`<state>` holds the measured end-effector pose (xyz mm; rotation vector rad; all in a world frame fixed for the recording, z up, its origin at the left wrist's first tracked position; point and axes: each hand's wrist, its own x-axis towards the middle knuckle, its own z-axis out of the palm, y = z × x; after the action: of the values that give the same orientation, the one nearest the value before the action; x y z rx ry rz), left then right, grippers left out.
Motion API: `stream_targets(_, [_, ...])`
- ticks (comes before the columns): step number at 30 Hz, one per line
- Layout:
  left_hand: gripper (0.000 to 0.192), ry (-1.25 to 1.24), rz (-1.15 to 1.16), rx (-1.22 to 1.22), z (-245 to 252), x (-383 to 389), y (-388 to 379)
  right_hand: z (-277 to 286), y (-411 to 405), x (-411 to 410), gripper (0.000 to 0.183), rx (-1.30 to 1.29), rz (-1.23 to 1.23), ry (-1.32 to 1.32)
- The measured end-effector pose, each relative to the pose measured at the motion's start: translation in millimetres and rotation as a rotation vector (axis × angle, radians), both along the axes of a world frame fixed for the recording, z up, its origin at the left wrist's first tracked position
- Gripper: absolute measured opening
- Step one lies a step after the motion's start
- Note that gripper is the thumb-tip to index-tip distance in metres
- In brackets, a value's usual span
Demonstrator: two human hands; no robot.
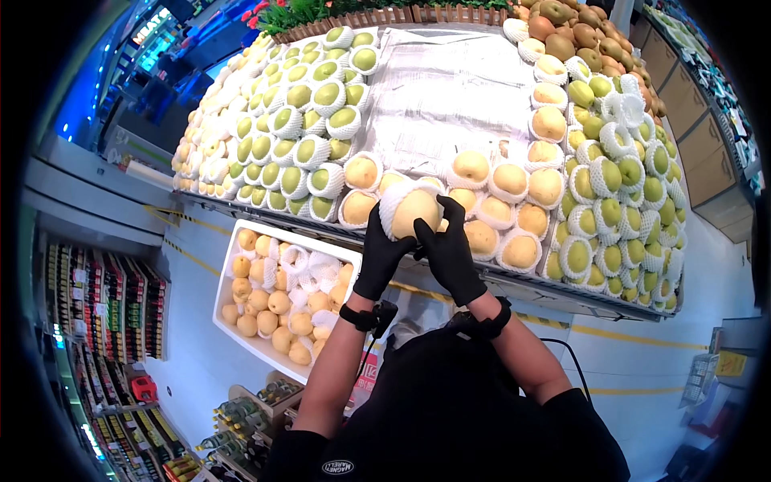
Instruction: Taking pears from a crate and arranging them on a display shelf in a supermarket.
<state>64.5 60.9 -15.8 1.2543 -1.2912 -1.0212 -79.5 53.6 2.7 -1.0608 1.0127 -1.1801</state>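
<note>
Both my hands wear black gloves and hold one large yellow pear (418, 214) over the front edge of the fruit stand. A white foam net sleeve (394, 196) wraps its left and upper side. My left hand (384, 256) cups the pear from the left and below. From the right, my right hand (450, 253) grips it, thumb and fingers against the skin and net. Just behind and to the right, yellow pears in foam nets (509, 181) sit in rows on the stand. Newsprint-like paper (452, 90) lines the surface beyond them.
At lower left, a white foam box (226, 286) holds loose yellow pears and foam nets. Green netted fruit (310, 150) is piled left; more green fruit (608, 175) is stacked right, with brown fruit (584, 36) behind. Bottles (241, 416) stand near the floor at lower left.
</note>
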Motion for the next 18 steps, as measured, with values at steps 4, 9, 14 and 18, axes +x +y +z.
stream_targets(4, [0.066,0.672,-0.116,0.135,3.2,-14.1,-3.3,-6.2,-12.1,-39.6,0.048,-0.196,0.019,0.142])
stream_targets(9, [0.065,0.682,-0.282,0.206,-7.9,-14.9,-1.7,-3.7,-23.8,-73.3,0.038,-0.221,0.088,0.077])
stream_targets(14, [0.070,0.699,-0.315,0.276,-7.1,-39.8,-6.5,-6.3,-18.6,-77.6,0.042,-0.303,0.061,0.186])
stream_targets(18, [0.076,0.355,-0.269,0.206,-0.1,-54.1,-9.8,-20.3,-21.2,-81.5,0.032,-0.318,-0.081,0.223])
